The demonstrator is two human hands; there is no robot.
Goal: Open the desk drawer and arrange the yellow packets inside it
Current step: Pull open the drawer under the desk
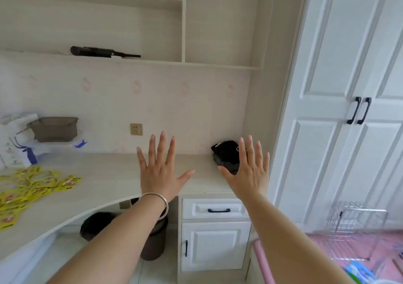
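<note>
Yellow foil packets (32, 187) lie scattered at the counter's (113, 174) far left, while the white desk drawer with its dark bar handle (219, 210) sits shut below. Left hand (160, 172) and right hand (250, 172) hover splayed, holding nothing. Best approach now: hook the handle centrally and pull straight out.

Yellow packets (32, 187) running off the left edge, right hand (250, 170) covering part of the black bundle (224, 152), packet print blurring
</note>
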